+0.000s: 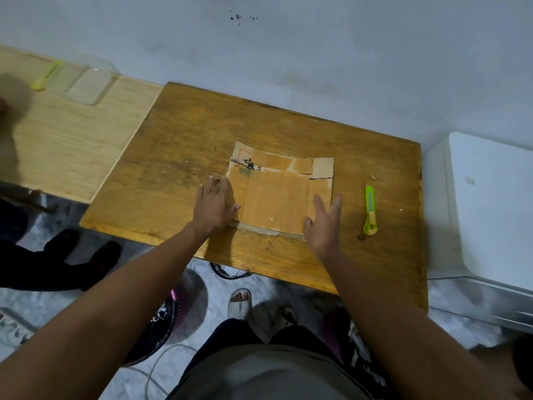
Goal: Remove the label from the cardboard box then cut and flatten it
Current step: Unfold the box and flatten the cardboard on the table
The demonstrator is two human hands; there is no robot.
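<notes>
Cardboard box lies flattened mid-table; left hand and right hand, open and apparently holding nothing, should press evenly along its creases.

A lived-in home room: a worn wooden table against a scuffed, stained wall, a white appliance at right, and sandals and clutter on the floor below.

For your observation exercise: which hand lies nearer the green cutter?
The right hand; the green cutter lies just beyond it, while the left hand presses the cardboard's far side.
</notes>
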